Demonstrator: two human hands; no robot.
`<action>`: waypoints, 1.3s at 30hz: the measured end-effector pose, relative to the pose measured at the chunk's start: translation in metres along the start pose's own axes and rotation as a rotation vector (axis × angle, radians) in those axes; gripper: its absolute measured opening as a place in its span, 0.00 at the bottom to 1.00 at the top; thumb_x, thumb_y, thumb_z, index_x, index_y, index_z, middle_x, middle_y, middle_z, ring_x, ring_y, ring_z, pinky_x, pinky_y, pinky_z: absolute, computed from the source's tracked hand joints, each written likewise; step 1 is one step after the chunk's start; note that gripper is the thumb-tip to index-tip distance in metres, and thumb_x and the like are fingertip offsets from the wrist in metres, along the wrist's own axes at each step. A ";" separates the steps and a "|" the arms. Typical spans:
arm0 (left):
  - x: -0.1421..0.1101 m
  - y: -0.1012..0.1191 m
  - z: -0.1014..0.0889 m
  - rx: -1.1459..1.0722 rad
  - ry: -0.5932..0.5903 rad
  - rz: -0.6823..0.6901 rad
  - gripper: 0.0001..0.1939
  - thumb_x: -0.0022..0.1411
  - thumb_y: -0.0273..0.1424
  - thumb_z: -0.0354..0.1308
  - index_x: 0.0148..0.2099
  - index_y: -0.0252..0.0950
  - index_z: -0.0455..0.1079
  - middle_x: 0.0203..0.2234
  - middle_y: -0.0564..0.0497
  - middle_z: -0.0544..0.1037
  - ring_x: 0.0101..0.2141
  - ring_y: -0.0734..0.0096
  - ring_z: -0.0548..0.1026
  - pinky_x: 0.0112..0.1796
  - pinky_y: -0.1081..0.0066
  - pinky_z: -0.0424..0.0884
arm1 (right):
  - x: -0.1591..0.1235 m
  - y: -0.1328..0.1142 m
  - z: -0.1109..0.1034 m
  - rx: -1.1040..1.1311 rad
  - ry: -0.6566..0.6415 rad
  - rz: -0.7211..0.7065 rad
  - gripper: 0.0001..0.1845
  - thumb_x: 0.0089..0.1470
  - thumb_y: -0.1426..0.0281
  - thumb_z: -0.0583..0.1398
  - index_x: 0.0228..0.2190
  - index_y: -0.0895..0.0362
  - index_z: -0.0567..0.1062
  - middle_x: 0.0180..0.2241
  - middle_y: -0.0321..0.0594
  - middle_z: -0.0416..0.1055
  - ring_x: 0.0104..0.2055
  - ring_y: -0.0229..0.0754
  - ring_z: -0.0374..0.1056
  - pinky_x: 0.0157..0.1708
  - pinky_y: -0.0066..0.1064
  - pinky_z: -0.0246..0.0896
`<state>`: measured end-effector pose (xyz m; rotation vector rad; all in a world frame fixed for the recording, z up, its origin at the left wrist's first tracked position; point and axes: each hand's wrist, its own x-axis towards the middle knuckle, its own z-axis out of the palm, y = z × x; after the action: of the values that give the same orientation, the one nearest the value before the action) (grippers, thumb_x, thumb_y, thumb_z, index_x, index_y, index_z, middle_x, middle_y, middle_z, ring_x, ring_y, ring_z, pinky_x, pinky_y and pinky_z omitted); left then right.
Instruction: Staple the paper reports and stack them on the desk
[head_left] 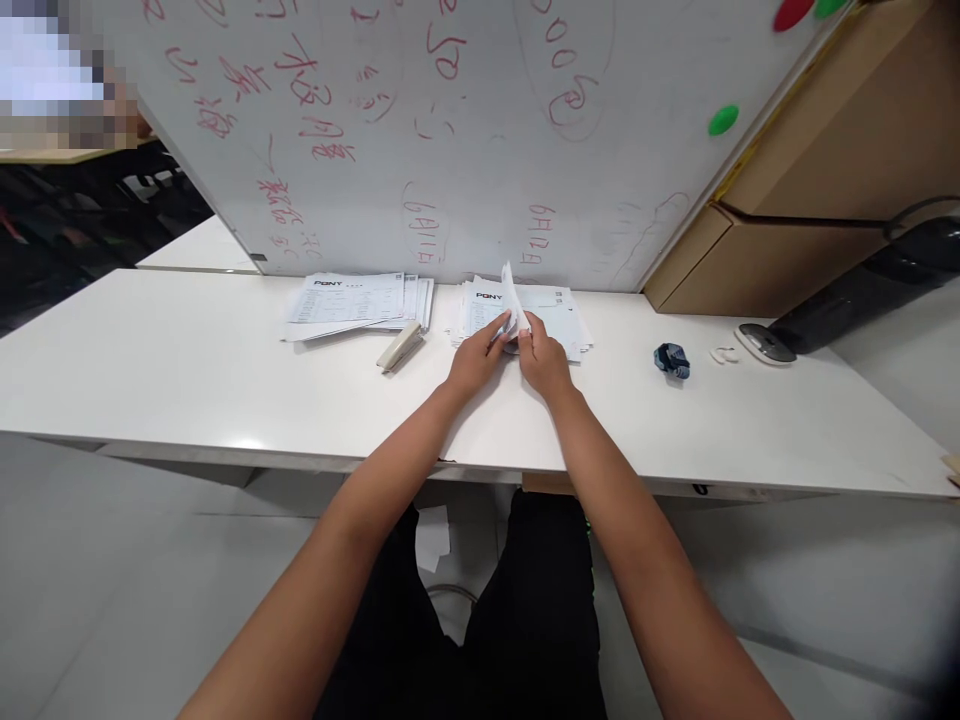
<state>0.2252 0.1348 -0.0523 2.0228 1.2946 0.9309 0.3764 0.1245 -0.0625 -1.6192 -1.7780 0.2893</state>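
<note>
My left hand [478, 358] and my right hand [545, 358] hold a few sheets of paper [513, 300] between them, stood on edge and seen nearly edge-on. Both sets of fingers are closed on the sheets. Beneath and behind them lies a stack of printed forms [559, 315] headed "PONY". To the left, a second, fanned stack of forms [345, 300] rests on the white desk [225, 390]. A beige stapler [400, 347] lies in front of that stack, left of my left hand. How many sheets I hold cannot be made out.
A whiteboard [480, 170] with red writing stands behind the papers. At right are cardboard boxes [697, 260], a dark blue object [671, 361], small white pieces [724, 355] and a black cylindrical thing with a white base [765, 343]. Another person is partly visible at upper left.
</note>
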 end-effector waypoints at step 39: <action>0.003 -0.009 0.005 -0.132 0.089 -0.005 0.19 0.63 0.41 0.56 0.55 0.43 0.69 0.44 0.51 0.80 0.37 0.69 0.78 0.42 0.69 0.72 | -0.003 -0.002 -0.001 0.043 0.085 -0.083 0.28 0.64 0.54 0.41 0.52 0.51 0.72 0.29 0.39 0.77 0.31 0.45 0.71 0.33 0.31 0.59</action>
<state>0.2256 0.1410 -0.0614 1.8954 1.2489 1.0861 0.3758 0.1208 -0.0616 -1.5014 -1.7573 0.2160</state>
